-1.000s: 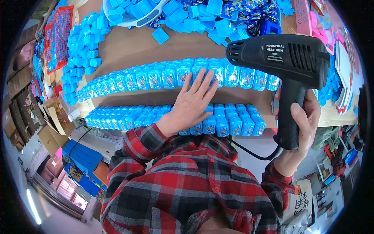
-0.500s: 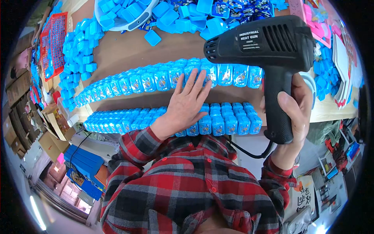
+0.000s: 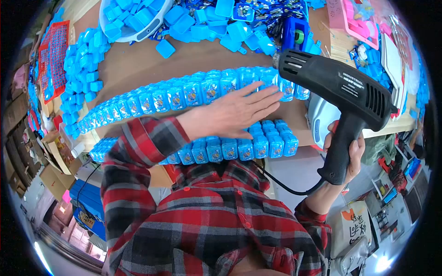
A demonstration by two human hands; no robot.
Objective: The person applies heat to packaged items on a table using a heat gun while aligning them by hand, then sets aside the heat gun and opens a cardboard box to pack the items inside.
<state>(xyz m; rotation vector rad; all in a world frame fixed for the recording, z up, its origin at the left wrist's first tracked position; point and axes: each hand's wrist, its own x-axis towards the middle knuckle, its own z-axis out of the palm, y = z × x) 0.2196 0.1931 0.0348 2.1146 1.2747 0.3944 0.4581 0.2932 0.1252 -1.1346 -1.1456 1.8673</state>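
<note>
A black industrial heat gun [image 3: 343,85] is gripped by its handle in my right hand [image 3: 353,154], the nozzle pointing left over the far row's right end. My left hand [image 3: 244,108] lies flat with fingers stretched out, its fingertips over the front faces of the far row of small blue boxes [image 3: 193,94]. These boxes carry a printed figure and have a shiny, film-like surface. Closer to my body runs a second row of the same blue boxes [image 3: 230,149], partly hidden by my left forearm. Whether my left fingers press on the boxes I cannot tell.
Loose blue boxes [image 3: 83,60] are heaped at the left beside a red basket [image 3: 54,62]. A white tub [image 3: 161,20] of blue boxes stands at the back, near a blue tape dispenser [image 3: 294,37]. The heat gun's cord [image 3: 285,187] hangs beside the table edge.
My left hand has slid right along the far row. The heat gun has moved right and lower and tilted, uncovering the tape dispenser. The camera view has shifted slightly.
</note>
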